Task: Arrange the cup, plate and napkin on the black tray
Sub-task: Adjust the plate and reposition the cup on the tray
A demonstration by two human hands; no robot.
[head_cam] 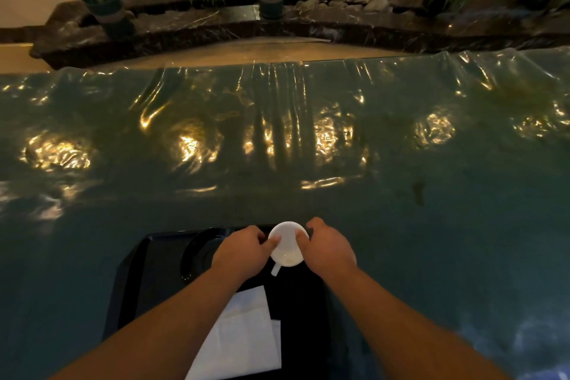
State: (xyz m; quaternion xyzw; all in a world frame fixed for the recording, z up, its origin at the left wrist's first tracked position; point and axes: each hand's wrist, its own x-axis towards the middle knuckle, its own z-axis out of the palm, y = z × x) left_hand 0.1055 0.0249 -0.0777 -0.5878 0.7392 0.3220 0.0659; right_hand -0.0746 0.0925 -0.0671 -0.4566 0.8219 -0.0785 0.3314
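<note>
Head view: left hand and right hand both gripping white cup (handle toward wearer) over black tray.

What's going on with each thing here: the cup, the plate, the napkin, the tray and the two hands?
Cup: white, upright, held on both sides over the tray's far end.
Plate: black, lying on the tray, partly hidden by the left hand.
Napkin: white, folded flat at the tray's near end.
Tray: black, flat on the table.
Left hand: gripping the cup.
Right hand: gripping the cup.
</note>
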